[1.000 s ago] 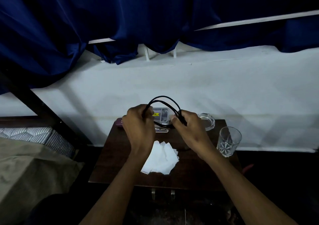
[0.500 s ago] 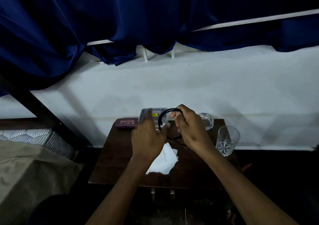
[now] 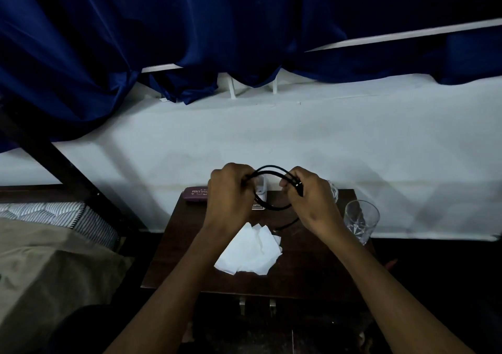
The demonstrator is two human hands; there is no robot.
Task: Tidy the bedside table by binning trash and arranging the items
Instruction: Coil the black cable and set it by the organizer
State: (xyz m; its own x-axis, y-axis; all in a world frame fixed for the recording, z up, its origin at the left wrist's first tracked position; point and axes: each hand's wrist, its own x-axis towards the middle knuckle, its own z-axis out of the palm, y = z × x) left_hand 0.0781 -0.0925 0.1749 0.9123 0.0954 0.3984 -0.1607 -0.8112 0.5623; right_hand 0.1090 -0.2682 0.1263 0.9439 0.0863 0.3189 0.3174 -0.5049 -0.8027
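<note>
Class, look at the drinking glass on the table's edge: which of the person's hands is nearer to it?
Right. The right hand grips the black cable just left of the glass, apart from it. The left hand, gripping the cable's other side, is farther left.

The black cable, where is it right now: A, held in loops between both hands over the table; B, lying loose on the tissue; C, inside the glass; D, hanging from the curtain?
A: the cable arcs in loops from the left hand to the right hand, each gripping one side, above the table; one end trails down near the tissue.
</note>
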